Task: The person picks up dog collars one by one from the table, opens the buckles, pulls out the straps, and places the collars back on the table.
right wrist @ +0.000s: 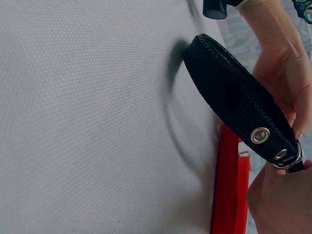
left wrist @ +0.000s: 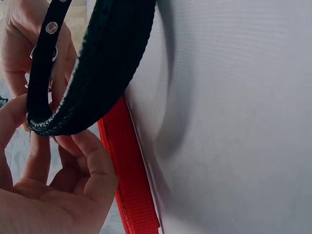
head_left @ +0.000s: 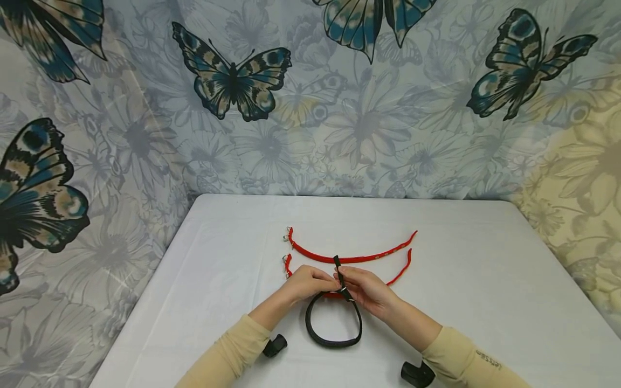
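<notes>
A black collar (head_left: 335, 344) is looped into a ring through its buckle (right wrist: 298, 152), with its strap end standing up between the hands. My left hand (head_left: 308, 283) pinches it at the buckle from the left. From the right, my right hand (head_left: 368, 288) holds the strap end between thumb and fingers. Metal eyelets (right wrist: 260, 135) show along the black band in the right wrist view. Behind the hands lies a red collar (head_left: 310, 254), stretched out in a shallow curve. A second red collar (head_left: 401, 272) lies nearer, partly hidden by both hands.
A white-covered table (head_left: 485, 280) stretches out under the hands. Patterned butterfly cloth (head_left: 364, 129) hangs behind it and at the sides. Black cylindrical pieces sit by the left sleeve (head_left: 230, 345) and the right sleeve (head_left: 466, 355).
</notes>
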`<state>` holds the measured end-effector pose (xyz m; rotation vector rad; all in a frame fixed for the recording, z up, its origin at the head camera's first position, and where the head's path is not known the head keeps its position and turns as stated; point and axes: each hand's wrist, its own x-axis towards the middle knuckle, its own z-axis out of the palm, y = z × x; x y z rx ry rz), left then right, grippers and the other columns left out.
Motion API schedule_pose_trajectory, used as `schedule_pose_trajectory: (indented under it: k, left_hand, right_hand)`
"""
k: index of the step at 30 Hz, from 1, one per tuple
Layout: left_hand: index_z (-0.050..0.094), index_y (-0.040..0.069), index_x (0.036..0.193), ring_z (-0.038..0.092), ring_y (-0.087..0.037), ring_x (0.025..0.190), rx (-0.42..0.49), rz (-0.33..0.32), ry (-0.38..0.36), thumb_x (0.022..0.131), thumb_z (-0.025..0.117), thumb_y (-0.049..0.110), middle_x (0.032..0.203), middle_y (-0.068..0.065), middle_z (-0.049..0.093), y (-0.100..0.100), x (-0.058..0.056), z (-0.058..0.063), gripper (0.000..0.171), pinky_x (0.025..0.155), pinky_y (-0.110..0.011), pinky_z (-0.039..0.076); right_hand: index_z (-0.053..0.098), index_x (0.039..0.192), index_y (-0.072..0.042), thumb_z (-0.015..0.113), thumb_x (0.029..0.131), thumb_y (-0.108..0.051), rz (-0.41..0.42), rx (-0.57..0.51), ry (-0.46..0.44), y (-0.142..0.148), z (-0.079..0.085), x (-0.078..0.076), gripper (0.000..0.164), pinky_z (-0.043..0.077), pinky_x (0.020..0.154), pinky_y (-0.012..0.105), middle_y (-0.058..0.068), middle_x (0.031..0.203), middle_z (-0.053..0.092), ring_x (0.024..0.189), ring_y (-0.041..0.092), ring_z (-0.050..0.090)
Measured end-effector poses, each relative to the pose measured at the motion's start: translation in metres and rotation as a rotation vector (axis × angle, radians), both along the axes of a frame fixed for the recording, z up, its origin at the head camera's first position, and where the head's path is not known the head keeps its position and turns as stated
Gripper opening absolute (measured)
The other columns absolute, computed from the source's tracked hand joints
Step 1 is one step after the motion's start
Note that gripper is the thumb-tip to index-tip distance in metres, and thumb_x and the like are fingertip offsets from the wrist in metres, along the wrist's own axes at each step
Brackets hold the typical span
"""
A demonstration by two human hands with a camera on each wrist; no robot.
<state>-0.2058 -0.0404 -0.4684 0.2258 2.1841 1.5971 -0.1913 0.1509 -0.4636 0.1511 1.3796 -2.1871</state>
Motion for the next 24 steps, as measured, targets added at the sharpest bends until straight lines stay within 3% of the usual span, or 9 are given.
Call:
schedule_pose_trajectory:
  k: [10, 18, 24]
  left_hand:
    - [0.078, 0.003, 0.086, 0.058, -0.010, 0.071, -0.031, 0.028, -0.010, 0.077, 0.080, 0.020, 0.079, 0.001, 0.071, 0.0048, 0.0004, -0.0033, 0.020, 0.062, -0.025, 0.046]
    - [0.077, 0.002, 0.085, 0.056, -0.014, 0.063, 0.010, 0.071, -0.011, 0.079, 0.078, 0.017, 0.070, -0.002, 0.068, 0.0070, 0.0058, -0.0033, 0.016, 0.054, -0.024, 0.041]
    - [0.077, 0.003, 0.086, 0.059, -0.014, 0.066, 0.034, 0.080, -0.006, 0.080, 0.077, 0.019, 0.074, 0.001, 0.069, 0.0066, 0.0077, -0.0031, 0.017, 0.059, -0.028, 0.046]
  right_hand:
    - [0.065, 0.106, -0.003, 0.053, 0.101, -0.014, 0.013, 0.028, 0.014, -0.0015, -0.0003, 0.0008, 0.017, 0.054, 0.080, 0.021, 0.004, 0.097, 0.065, 0.088, 0.009, 0.065]
    - [0.060, 0.112, -0.001, 0.059, 0.099, -0.018, -0.083, 0.094, -0.014, -0.0007, 0.0019, 0.0016, 0.021, 0.053, 0.085, 0.026, 0.008, 0.107, 0.065, 0.095, 0.012, 0.063]
    - [0.057, 0.116, 0.001, 0.059, 0.098, -0.019, -0.078, 0.091, -0.016, 0.0020, 0.0020, 0.0007, 0.027, 0.054, 0.085, 0.026, 0.007, 0.105, 0.065, 0.095, 0.013, 0.064]
